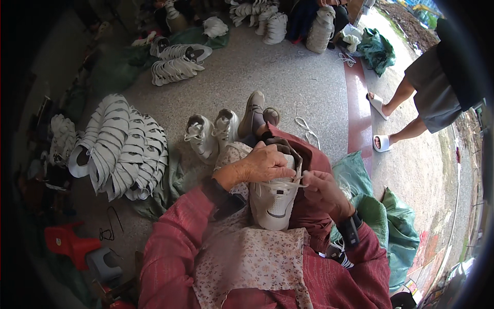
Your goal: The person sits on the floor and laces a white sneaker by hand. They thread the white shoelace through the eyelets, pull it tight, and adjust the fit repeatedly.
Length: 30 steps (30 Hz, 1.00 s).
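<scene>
A white sneaker upper [275, 208] with a mesh toe rests on my lap, its toe pointing towards me. Over its throat lies my left hand [265, 162], fingers bent and pressed together near the eyelets; what they pinch is partly hidden, though a white shoelace [283, 184] runs by them. My right hand [323, 189], at the upper's right side, pinches that lace between thumb and fingers. Beneath the upper spreads a floral apron [257, 262].
Two laced white sneakers [202, 135] stand beyond my lap by my shoes [253, 110]. Stacked white uppers [126, 149] sit on the left. Green sacks [399, 221] lie at right. A red stool [69, 242] stands lower left. Someone in white slides [381, 142] stands at right.
</scene>
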### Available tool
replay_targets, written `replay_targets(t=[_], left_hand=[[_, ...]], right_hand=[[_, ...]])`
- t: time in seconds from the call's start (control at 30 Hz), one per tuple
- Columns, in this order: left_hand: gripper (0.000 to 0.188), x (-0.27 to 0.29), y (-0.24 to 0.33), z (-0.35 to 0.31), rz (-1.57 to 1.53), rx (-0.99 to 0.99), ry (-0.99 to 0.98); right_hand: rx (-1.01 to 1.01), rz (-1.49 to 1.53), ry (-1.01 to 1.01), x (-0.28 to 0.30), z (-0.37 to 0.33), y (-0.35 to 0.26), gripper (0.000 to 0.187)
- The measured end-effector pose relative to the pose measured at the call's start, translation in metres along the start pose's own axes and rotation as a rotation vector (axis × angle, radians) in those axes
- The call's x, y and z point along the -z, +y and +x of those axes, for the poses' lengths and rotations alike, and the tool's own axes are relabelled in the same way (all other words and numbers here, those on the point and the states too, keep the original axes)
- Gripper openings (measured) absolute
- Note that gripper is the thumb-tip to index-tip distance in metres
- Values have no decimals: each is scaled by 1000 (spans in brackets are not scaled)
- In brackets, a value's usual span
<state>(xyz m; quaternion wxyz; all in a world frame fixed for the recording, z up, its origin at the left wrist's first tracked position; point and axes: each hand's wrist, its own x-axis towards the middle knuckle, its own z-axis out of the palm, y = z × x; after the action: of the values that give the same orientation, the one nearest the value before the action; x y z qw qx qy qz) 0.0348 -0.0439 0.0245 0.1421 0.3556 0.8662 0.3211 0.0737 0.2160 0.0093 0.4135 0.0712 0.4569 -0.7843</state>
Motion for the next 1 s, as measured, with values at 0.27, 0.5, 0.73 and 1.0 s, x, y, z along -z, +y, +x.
replay_targets(t=[0.27,0.5,0.73,1.0], left_hand=[[37,-10,-8,0,-222,27,127],[37,-2,-5,5,-551,185,23],[14,-6,-15,-2,-1294,369,93],[31,-5,-30,-5,-1833,126,377]], right_hand=[[219,315,63,-11,-6,22,11],[119,217,265,0,-11,24,16],[16,465,120,-7,-16,28,16],[92,266,88,1,-5,38,19]])
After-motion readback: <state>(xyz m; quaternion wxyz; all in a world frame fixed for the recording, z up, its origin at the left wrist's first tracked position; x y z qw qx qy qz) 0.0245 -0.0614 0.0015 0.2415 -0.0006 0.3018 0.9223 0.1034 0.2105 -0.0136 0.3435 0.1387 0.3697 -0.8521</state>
